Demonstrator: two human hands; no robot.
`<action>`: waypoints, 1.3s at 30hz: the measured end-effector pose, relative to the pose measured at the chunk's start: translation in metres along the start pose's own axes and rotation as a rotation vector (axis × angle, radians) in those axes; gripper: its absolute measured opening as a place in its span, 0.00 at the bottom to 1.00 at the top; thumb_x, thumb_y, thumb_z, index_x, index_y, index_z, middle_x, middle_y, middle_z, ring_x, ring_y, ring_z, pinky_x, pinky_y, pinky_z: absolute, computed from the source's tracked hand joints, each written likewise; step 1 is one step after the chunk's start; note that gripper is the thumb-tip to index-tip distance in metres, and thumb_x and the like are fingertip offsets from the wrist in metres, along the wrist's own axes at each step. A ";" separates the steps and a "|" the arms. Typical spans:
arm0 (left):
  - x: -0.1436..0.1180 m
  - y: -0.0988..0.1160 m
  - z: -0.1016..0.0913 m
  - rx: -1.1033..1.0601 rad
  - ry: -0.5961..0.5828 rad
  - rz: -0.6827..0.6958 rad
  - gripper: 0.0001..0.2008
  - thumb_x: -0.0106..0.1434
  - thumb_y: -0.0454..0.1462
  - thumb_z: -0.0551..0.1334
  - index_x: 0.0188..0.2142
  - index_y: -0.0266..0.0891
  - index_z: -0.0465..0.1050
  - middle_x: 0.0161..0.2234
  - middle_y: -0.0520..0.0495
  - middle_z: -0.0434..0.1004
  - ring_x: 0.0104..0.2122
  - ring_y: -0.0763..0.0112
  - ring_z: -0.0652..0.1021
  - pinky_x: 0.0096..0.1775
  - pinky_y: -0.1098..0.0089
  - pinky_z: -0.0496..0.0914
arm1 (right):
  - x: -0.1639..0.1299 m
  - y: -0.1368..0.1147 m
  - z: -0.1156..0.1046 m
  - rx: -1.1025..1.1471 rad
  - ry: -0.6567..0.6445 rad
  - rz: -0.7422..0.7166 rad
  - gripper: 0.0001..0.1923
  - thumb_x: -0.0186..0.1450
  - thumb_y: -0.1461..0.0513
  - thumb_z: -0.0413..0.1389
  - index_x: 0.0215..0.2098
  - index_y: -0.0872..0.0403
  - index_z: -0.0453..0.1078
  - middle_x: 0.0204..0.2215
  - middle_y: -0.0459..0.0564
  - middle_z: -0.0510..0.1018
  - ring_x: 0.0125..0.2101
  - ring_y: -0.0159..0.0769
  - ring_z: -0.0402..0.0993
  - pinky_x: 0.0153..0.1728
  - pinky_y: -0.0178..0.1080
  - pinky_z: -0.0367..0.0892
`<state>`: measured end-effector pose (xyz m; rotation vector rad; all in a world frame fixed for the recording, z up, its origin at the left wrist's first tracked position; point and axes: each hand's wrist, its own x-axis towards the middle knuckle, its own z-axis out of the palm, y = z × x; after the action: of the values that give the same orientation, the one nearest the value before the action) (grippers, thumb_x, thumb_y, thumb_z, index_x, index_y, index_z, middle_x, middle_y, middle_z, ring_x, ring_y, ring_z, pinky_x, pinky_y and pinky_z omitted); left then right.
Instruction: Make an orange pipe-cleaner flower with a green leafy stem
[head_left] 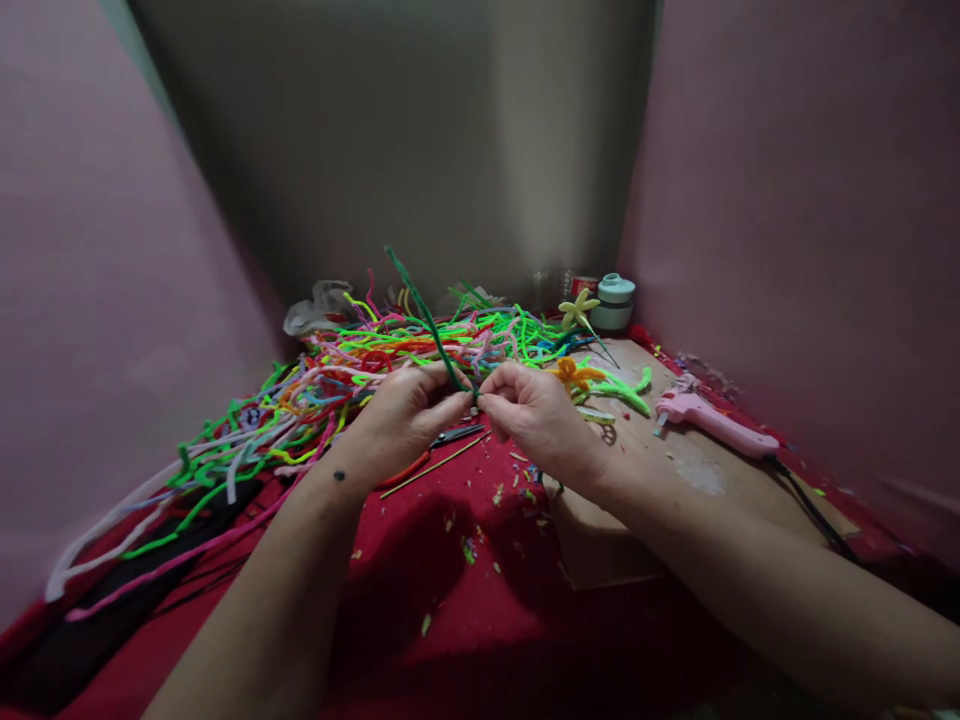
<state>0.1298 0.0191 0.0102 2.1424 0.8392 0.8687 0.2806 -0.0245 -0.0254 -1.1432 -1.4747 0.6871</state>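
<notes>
A dark green pipe cleaner (424, 310) slants up and to the left from between my hands. My left hand (409, 410) pinches it near its lower end, thumb against the fingers. Close beside, almost touching, my right hand (536, 415) pinches the short end of the same pipe cleaner between thumb and forefinger. Beneath my left hand lie orange-handled scissors (450, 437) and a thin yellowish stick (435, 465). Just past my right hand is an orange pipe-cleaner flower (577, 374).
A heap of coloured pipe cleaners (360, 350) covers the back and left. On the right, a pink glue gun (712, 420) rests on a brown board (675, 470). A yellow flower (577, 310) and a pale-blue jar (613, 300) stand behind. Scraps dot the red cloth (420, 550).
</notes>
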 end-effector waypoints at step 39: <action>-0.011 0.005 -0.002 0.722 0.512 0.750 0.04 0.55 0.39 0.66 0.32 0.44 0.75 0.37 0.47 0.74 0.40 0.65 0.70 0.41 0.64 0.66 | -0.005 -0.021 0.000 0.747 -0.092 0.273 0.05 0.48 0.66 0.55 0.19 0.55 0.62 0.07 0.36 0.58 0.10 0.20 0.45 0.13 0.31 0.36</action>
<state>0.1238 0.0085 0.0117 3.0078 0.6227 1.7523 0.2745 -0.0372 -0.0086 -0.7276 -0.9868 1.3538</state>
